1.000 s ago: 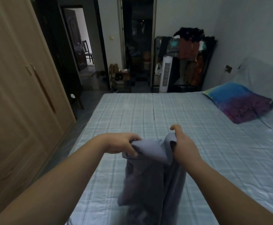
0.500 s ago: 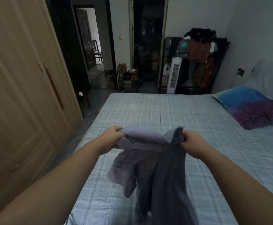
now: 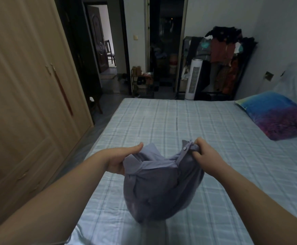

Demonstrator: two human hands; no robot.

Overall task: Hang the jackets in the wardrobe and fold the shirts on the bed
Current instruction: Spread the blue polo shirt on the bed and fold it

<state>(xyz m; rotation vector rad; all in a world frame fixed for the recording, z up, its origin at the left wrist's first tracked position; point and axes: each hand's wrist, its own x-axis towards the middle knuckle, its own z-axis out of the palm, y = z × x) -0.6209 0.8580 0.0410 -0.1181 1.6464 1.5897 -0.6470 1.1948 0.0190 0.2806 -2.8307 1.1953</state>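
A grey-purple button shirt (image 3: 160, 188) hangs bunched between both hands above the bed (image 3: 162, 121), which has a pale blue checked sheet. My left hand (image 3: 121, 160) grips the shirt at the collar on its left side. My right hand (image 3: 204, 152) pinches the buttoned front edge on the right. The shirt's lower part balloons downward and its bottom touches or nearly touches the sheet. The wooden wardrobe (image 3: 25, 106) stands shut along the left wall.
A blue and purple pillow (image 3: 275, 115) lies at the bed's right. Beyond the bed's far end stand a white tower fan (image 3: 193, 80), a clothes rack loaded with garments (image 3: 227, 55), a low shoe shelf (image 3: 140, 82) and two open doorways.
My hands have spread apart along the collar and lifted. The shirt, hanging long and limp before, has swung up into a bunched, ballooned shape.
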